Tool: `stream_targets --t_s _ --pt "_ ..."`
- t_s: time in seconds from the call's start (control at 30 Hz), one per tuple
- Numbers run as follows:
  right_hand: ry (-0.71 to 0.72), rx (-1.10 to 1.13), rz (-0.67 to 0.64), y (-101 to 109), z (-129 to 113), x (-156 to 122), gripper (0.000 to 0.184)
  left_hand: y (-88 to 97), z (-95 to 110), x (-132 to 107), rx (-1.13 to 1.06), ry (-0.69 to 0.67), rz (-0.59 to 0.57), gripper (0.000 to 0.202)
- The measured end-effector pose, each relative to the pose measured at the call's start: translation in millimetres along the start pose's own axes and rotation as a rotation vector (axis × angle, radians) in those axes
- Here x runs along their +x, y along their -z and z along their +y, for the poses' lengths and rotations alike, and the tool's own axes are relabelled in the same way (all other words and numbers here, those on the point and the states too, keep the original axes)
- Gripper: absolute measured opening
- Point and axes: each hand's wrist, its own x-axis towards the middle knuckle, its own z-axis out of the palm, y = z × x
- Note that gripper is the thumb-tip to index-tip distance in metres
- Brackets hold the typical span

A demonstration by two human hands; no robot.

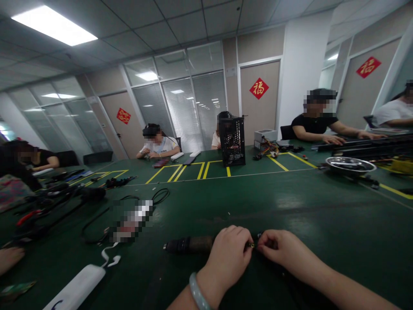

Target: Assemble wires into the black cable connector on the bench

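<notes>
the fingertips of both hands meet low in the middle of the view, the left hand's fingers (245, 241) and right hand's fingers (263, 242) clenched in a tight pinch on a small gold-coloured pin (250, 245), too small to tell exactly. the left hand (227, 263), with a pale jade bangle (197, 289) at its wrist, and the right hand (284, 250) sit just either side of it. a black cable (183, 245) with a brownish middle stretch runs left from the pinch across the green work mat (322, 224). as far as shows, this one end is in hand, while a coiled black wire (95, 226) lies loose at near left, beside a pixelated object (130, 219). a white power bank (77, 286) sits at the near-left edge. a steel dish (350, 165) and stacked black rails (364, 147) lie far right, and a black mesh computer case (232, 142) stands far off.
</notes>
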Motion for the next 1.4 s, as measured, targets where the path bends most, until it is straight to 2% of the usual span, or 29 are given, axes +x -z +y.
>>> stream_targets --t_s 0.47,0.73,1.4 --pt "0.004 -0.006 0.029 -2 8 2 0.011 6.4 0 -3 0.01 -0.015 -0.033 0.026" --pt "-0.01 -0.007 0.029 -4 3 0 0.012 6.3 0 -1 -0.009 0.015 -0.029 0.015" --pt "0.007 -0.015 0.045 -1 -2 -1 0.014 -2.4 -3 0 0.032 -0.009 -0.01 0.012"
